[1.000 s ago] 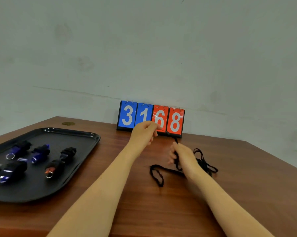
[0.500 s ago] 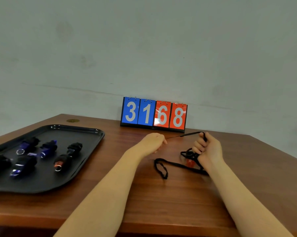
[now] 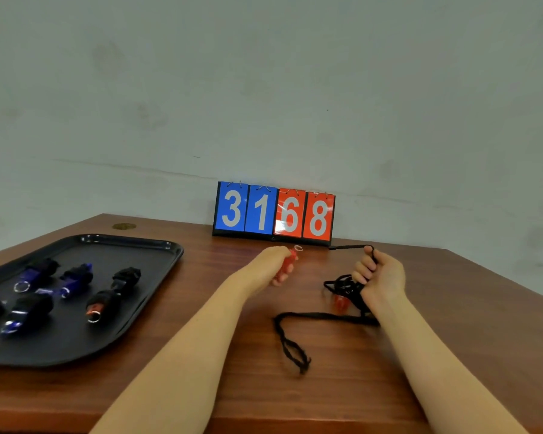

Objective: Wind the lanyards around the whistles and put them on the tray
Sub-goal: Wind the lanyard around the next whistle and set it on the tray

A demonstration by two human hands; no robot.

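My left hand (image 3: 271, 266) grips a red whistle (image 3: 287, 263) with a metal ring at its top, held above the table. My right hand (image 3: 378, 277) grips a black lanyard (image 3: 351, 247) whose end sticks out to the left towards the whistle. Under the right hand lies a second red whistle (image 3: 340, 303) in a tangle of black cord. One cord loop (image 3: 292, 349) trails over the table towards me. The black tray (image 3: 132, 324) at the left holds several wound whistles, among them a blue one (image 3: 76, 278) and a red one (image 3: 102, 303).
A flip scoreboard (image 3: 275, 213) reading 3168 stands at the table's back edge against the grey wall. A brass grommet (image 3: 123, 226) sits in the wooden table top behind the tray. The table's right edge runs diagonally beyond my right hand.
Both hands drew back from the scoreboard. My right hand rose with the lanyard, exposing the second whistle. The red whistle now shows in my left hand, and the cord no longer spans between the hands.
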